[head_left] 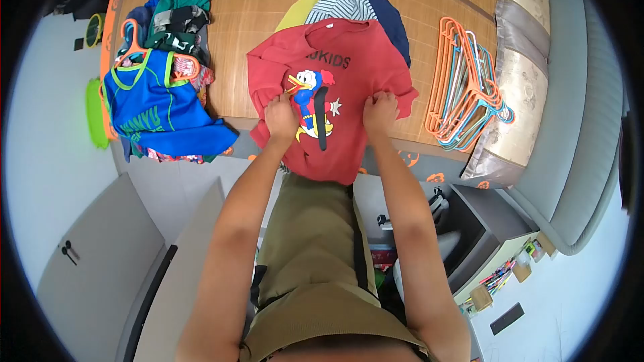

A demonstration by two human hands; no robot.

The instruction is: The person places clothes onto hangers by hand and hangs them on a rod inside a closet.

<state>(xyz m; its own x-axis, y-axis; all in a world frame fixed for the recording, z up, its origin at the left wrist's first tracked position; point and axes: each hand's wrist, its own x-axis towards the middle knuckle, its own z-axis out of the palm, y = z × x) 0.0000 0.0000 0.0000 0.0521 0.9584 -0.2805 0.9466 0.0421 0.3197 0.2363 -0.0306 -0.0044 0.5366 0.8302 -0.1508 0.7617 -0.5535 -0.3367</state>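
Nearest the camera, olive trousers (310, 234) ran up to the edge of the bed (231, 47), and the hem of the red sweatshirt (349, 141) hung over that edge just above them. The sweatshirt lay spread with its front up, its hem toward the person and its collar away.

The left hand (282, 117) was on the sweatshirt's left side, below the sleeve and just beside the duck print (307, 82); its fingers were curled in, gathering a little cloth. The right hand (380, 115) sat level with it on the opposite side, below the right sleeve, fingers bent and drawn together on a fold. Most of the chest, with the print, lay between the two grips, and the collar was beyond both.

To the left, a blue top (149, 97) lay over a pile of clothes; to the right, orange, white and blue hangers (463, 87) were heaped beside a pillow (526, 67). Farthest off, striped cloth (343, 4), yellow cloth (302, 1) and navy cloth (392, 19) showed from beneath the sweatshirt's collar end.
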